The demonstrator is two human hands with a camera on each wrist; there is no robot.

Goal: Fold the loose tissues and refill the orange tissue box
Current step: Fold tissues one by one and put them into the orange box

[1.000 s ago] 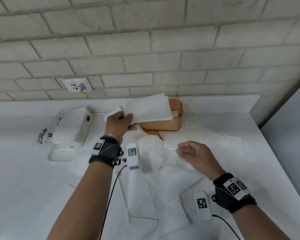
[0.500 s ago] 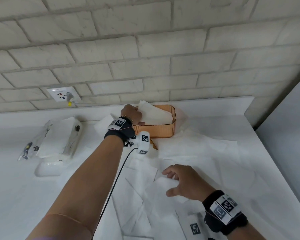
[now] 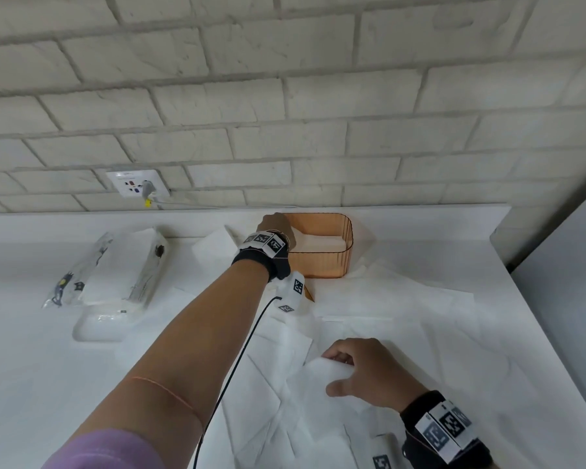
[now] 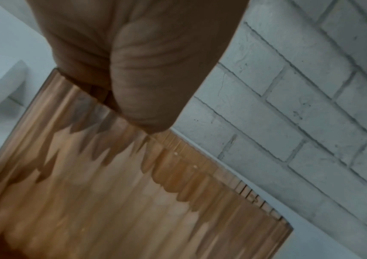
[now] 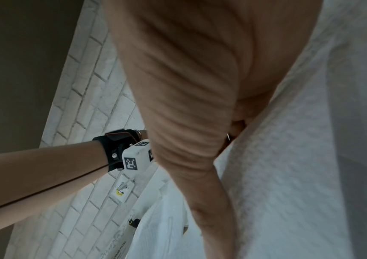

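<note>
The orange ribbed tissue box [image 3: 322, 265] stands at the back of the white counter, with a flat stack of folded tissues [image 3: 322, 243] inside. My left hand [image 3: 276, 225] reaches over the box's left end. In the left wrist view its fingers [image 4: 102, 136] point straight down inside the box [image 4: 133, 201], blurred by the ribbed wall. Near the front, my right hand [image 3: 362, 370] grips the raised edge of a loose tissue [image 3: 322, 374] between thumb and curled fingers. The same tissue [image 5: 300, 157] fills the right wrist view beside the palm [image 5: 189, 87]. Several more loose tissues [image 3: 403, 316] cover the counter.
An opened plastic pack of tissues [image 3: 122, 265] lies at the left, with a white lid-like tray [image 3: 99, 326] in front of it. A wall socket [image 3: 137, 187] sits on the brick wall behind. A grey panel [image 3: 562, 299] bounds the counter on the right.
My left hand carried the folded tissue from above the counter down into the orange box. My right hand moved nearer and took hold of a loose tissue's edge.
</note>
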